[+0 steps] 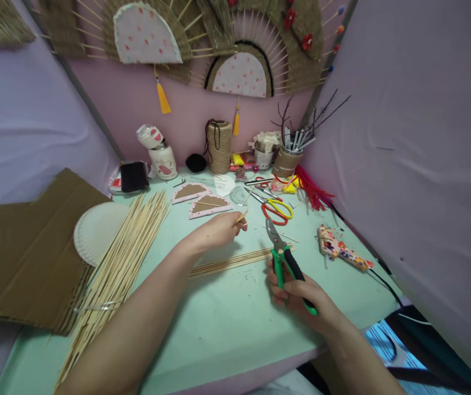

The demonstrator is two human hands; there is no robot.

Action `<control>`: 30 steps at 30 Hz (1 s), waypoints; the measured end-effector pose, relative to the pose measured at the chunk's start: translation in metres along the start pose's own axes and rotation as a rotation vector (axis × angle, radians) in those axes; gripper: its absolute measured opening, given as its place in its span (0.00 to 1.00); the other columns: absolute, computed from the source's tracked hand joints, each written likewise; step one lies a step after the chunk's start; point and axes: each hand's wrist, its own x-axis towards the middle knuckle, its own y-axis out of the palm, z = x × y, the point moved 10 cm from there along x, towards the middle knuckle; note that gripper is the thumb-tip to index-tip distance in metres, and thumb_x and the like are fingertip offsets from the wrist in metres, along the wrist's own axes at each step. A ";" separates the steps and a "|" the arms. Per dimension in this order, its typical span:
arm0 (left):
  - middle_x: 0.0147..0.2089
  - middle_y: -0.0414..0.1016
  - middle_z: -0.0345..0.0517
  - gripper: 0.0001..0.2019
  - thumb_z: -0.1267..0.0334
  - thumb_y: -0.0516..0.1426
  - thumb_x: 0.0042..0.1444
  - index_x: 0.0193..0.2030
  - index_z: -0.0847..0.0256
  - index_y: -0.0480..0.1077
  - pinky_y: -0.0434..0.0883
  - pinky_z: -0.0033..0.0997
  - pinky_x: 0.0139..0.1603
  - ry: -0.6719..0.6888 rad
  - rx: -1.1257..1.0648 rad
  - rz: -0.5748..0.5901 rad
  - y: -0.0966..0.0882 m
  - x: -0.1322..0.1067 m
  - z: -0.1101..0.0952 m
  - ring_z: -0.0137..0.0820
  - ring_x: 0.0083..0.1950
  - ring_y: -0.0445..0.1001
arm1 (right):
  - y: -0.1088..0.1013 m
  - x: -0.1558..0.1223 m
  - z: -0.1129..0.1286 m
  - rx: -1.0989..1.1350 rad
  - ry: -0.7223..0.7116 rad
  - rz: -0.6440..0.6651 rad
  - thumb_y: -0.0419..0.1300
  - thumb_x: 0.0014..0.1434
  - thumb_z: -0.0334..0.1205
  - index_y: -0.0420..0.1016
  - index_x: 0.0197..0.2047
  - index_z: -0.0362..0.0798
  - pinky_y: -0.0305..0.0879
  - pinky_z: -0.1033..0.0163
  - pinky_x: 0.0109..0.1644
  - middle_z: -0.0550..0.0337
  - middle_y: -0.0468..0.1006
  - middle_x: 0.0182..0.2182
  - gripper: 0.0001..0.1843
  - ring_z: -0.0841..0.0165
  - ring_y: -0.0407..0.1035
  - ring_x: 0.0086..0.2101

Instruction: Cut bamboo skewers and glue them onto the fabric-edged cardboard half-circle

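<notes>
**Shears in one hand, a cut stick in the other**

The right hand (301, 296) is wrapping its grip firmly around the green and black handles of the pruning shears (282, 258), whose grey metal blades are pointing away from the person, near the front right edge of the table (227, 323). The left hand (214, 233) is reaching further in, its grip narrowed to a pinch on one short stick piece (241, 218), held just above the table top.

Between the two hands a thin, flat bundle of bamboo skewers (231, 262) is lying crosswise, its right end just beside the shears. The smooth mint-green surface in front of that bundle is lying open right down to the near edge, giving both forearms room.

To the left, a far larger pile of skewers (124, 247) is fanning out toward the front corner, too many to count. It is partly covering one round, ribbed paper plate (95, 230) and the edge of a brown corrugated cardboard sheet (25, 252) that is overhanging the table's left side.

Behind the left hand, two half-round cardboard pieces (209, 206) with pink rims are lying side by side. One pair of red and yellow scissors (277, 209) is lying just beyond the shear blades, and one patterned glue gun (340, 249) is sitting close to the right edge. Cloth walls are closing in on both sides.
</notes>
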 end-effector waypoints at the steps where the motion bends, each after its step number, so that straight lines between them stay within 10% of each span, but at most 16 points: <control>1: 0.43 0.75 0.47 0.15 0.71 0.45 0.54 0.43 0.62 0.69 0.65 0.28 0.41 0.005 0.021 -0.018 0.000 0.001 0.002 0.32 0.42 0.71 | 0.001 0.000 -0.001 0.073 0.004 0.021 0.58 0.48 0.37 0.70 0.46 0.50 0.56 0.61 0.32 0.59 0.64 0.34 0.19 0.71 0.55 0.27; 14: 0.34 0.75 0.54 0.08 0.70 0.51 0.52 0.29 0.63 0.71 0.62 0.31 0.32 -0.031 0.405 0.055 0.049 0.005 -0.001 0.38 0.35 0.73 | 0.002 0.004 -0.009 0.289 0.070 0.076 0.59 0.46 0.37 0.69 0.49 0.54 0.54 0.61 0.33 0.60 0.63 0.33 0.24 0.70 0.52 0.27; 30: 0.37 0.74 0.53 0.08 0.65 0.49 0.54 0.35 0.61 0.69 0.63 0.32 0.33 0.028 0.353 0.026 0.033 0.005 0.001 0.38 0.37 0.71 | -0.001 0.003 -0.008 0.262 0.043 0.095 0.58 0.46 0.38 0.70 0.47 0.54 0.54 0.60 0.35 0.59 0.64 0.35 0.21 0.69 0.54 0.28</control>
